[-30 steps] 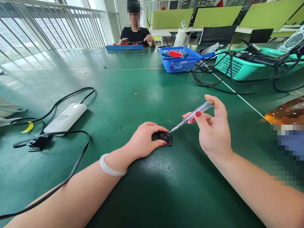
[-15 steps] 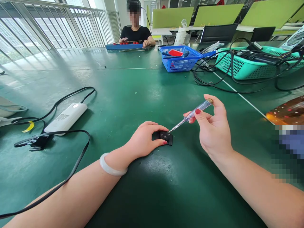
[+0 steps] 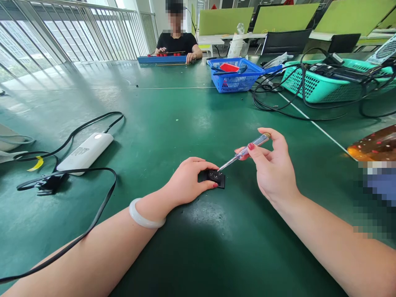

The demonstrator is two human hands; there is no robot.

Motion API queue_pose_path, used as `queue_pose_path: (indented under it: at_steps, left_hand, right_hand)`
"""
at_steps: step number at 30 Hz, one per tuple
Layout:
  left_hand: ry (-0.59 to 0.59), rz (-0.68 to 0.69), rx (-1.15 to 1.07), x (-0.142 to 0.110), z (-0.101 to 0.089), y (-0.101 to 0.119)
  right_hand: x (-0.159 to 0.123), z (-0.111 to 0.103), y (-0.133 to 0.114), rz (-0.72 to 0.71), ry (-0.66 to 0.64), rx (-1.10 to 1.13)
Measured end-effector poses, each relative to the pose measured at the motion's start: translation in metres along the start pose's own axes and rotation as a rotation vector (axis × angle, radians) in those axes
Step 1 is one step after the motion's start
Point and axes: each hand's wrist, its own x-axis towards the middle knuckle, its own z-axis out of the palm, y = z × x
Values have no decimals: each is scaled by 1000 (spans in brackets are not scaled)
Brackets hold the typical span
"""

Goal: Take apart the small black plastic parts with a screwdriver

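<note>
My left hand [image 3: 188, 181] rests on the green table and pinches a small black block with holes in its top [image 3: 215, 178] between thumb and fingers. In my right hand [image 3: 272, 165] is a screwdriver [image 3: 243, 152] with a clear handle and a thin metal shaft, held at a slant. Its tip points down to the left and meets the far edge of the black block's top; whether it sits in a hole I cannot tell. One finger of my right hand presses on the handle's brownish end cap.
A white power bank [image 3: 86, 152] with black cables lies left. Behind stand a blue basket [image 3: 236, 82] with tools and a teal basket [image 3: 324, 90] with cables. A brown patterned object [image 3: 374, 144] lies right. Across the table a person [image 3: 176, 43] sits at a blue tray [image 3: 163, 60].
My right hand and the screwdriver have moved slightly left and down, and the screwdriver leans lower. My left hand and the black block stay in place.
</note>
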Motion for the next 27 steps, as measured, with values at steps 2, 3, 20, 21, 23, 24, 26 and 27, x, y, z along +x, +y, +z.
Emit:
queue_pose_path:
  at_steps: [2, 3, 20, 21, 23, 24, 26, 27]
  left_hand:
    - [-2, 2, -3, 0, 0, 0]
    - [-2, 6, -4, 0, 0, 0]
    - [-16, 26, 11, -1, -1, 2]
    - [-15, 28, 13, -1, -1, 2]
    - [-16, 32, 16, 0, -1, 2]
    - [-17, 34, 16, 0, -1, 2]
    - [-21, 39, 16, 0, -1, 2]
    - [-22, 39, 15, 0, -1, 2]
  right_hand:
    - [-1, 1, -1, -9, -9, -11]
    - [-2, 1, 0, -8, -15, -19]
    - [-4, -4, 4, -79, 5, 44]
    - [-4, -4, 3, -78, 3, 42]
    - [-4, -3, 2, -78, 0, 40]
    - [-4, -3, 2, -77, 0, 39]
    - [-4, -2, 0, -71, 2, 38]
    - [-4, -1, 0, -67, 5, 38]
